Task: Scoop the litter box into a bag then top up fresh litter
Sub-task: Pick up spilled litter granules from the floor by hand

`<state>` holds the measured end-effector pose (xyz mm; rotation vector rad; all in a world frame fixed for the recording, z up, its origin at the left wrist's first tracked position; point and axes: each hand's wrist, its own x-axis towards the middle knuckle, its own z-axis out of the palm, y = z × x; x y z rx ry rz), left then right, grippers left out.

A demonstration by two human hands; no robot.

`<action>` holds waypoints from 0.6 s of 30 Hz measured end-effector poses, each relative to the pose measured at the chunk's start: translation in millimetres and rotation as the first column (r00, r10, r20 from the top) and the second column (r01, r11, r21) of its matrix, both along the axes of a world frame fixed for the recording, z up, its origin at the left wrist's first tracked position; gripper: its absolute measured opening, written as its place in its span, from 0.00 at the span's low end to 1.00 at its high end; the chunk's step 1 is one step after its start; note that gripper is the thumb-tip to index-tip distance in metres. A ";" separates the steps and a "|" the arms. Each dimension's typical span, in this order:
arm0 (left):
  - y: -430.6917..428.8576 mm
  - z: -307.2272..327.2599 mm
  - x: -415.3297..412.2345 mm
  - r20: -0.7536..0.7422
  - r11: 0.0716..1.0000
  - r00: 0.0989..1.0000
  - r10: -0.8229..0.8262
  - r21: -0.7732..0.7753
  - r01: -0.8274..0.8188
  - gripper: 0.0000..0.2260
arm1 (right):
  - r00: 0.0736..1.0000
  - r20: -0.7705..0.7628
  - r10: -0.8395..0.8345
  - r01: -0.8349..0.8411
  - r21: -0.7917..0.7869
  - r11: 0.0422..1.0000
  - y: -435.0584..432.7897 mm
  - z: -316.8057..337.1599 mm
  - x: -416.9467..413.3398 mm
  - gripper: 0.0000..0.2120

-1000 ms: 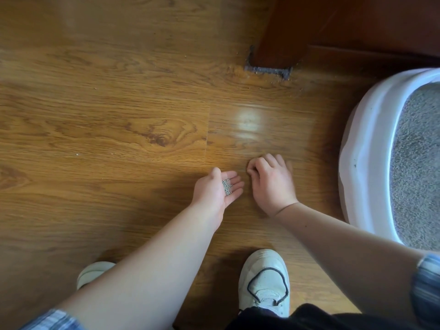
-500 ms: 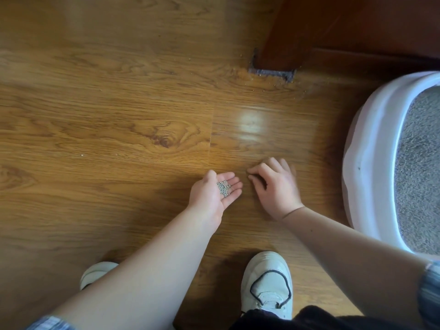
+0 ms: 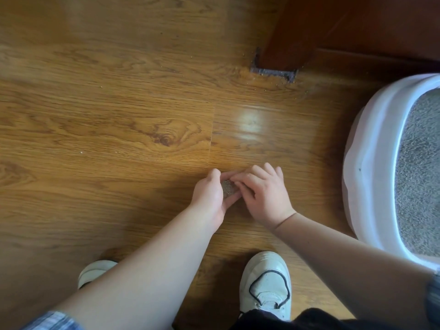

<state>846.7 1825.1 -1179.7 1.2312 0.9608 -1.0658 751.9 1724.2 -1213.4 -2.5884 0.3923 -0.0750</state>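
My left hand (image 3: 209, 194) is held palm-up just above the wooden floor (image 3: 119, 129), with a small pile of grey litter grains (image 3: 228, 188) cupped in it. My right hand (image 3: 264, 198) lies knuckles-up against it, its bunched fingertips pinching at the pile on the left palm. The white litter box (image 3: 371, 144) stands at the right edge, filled with grey litter (image 3: 421, 163); only its left part is in view. No scoop, bag or litter sack can be seen.
A dark red wooden furniture leg (image 3: 285, 44) stands at the top, with stray grains (image 3: 271, 72) scattered around its foot. My two white shoes (image 3: 265, 284) (image 3: 95, 272) are on the floor below my arms.
My right hand has lifted from the floor and moved left onto my left palm. My left thumb has curled in a little over the grains.
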 end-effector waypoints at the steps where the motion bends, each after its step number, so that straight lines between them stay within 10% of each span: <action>1: 0.1 -0.9 -0.3 0.002 1.000 1.000 0.007 0.015 -0.007 0.18 | 0.998 -0.016 -0.055 0.055 0.010 0.998 -5.2 -2.3 -0.9 0.09; 18: 8.8 -0.7 7.8 -0.016 0.999 0.999 0.029 0.022 -0.029 0.19 | 0.991 -0.075 -0.111 0.099 -0.145 0.984 -19.0 -13.1 9.8 0.06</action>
